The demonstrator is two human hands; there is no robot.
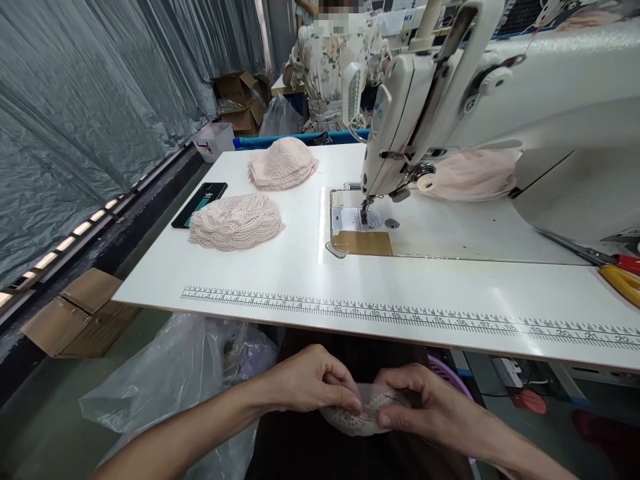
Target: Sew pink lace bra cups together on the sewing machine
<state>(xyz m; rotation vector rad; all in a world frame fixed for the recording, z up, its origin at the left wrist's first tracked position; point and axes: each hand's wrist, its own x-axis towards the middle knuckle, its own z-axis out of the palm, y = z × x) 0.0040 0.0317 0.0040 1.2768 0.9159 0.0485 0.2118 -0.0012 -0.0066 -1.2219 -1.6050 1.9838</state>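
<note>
Here in the head view, the pale lace piece (363, 423) is the centre of attention, held up over the lap, below the front edge of the counter (280, 273)! Both hands are on it: the left hand (315, 380) pinches it between thumb and curled fingers, the right hand (435, 407) grips the other side, thumb in front. It looks like a handling step, with the edges being fingered or lined up away from the sewing machine (400, 127). The next move, I'd judge, calls for a light, even pinch from both sides, so the thin layers don't slip.

And what a delicate thing it is: off-white to pinkish, speckled with small holes, rounded along the bottom, with a see-through layer showing at the top. Fingers cover part of it, so its full outline can't be told. Up on the counter sit two lace stacks, the front one (237, 223) touching a phone (207, 193), the back one (284, 163) just beyond.
</note>
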